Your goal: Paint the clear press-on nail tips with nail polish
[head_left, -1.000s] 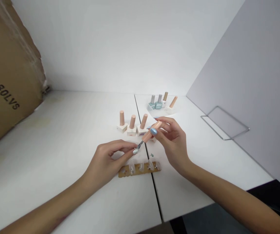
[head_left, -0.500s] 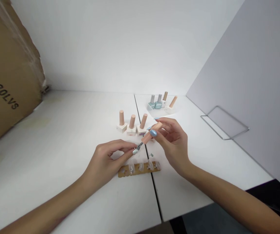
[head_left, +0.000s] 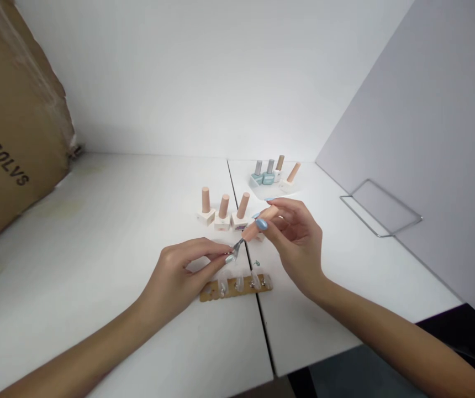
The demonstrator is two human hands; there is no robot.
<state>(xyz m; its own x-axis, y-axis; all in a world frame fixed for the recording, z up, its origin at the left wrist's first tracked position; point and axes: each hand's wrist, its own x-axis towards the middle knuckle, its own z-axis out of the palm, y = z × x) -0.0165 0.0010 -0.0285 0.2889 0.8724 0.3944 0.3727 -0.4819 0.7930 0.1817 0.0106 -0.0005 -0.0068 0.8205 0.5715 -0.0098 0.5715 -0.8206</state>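
My right hand (head_left: 297, 235) is closed around the peach cap of a nail polish brush (head_left: 255, 228), which slants down to the left. Its bristles meet the fingertips of my left hand (head_left: 188, 265), where thumb and forefinger pinch a small false nail (head_left: 235, 256), mostly hidden by the fingers and brush. Just below, a brown display strip (head_left: 210, 296) lies on the table with several clear false nails (head_left: 239, 284) standing along it. Behind my hands stand three nail polish bottles (head_left: 222, 222) with peach caps. Another white bottle (head_left: 259, 236) is partly covered by my right hand.
A clear tray (head_left: 266, 194) with several polish bottles (head_left: 268, 178) stands at the back. At left is a large cardboard box (head_left: 17, 132). A wire frame (head_left: 380, 207) rests by the right panel. A dark seam (head_left: 264, 326) splits the white table (head_left: 109, 221).
My right hand has shifted slightly up and to the right, drawing the brush a little along the false nail. My left hand is nearly still. The view has moved very slightly.
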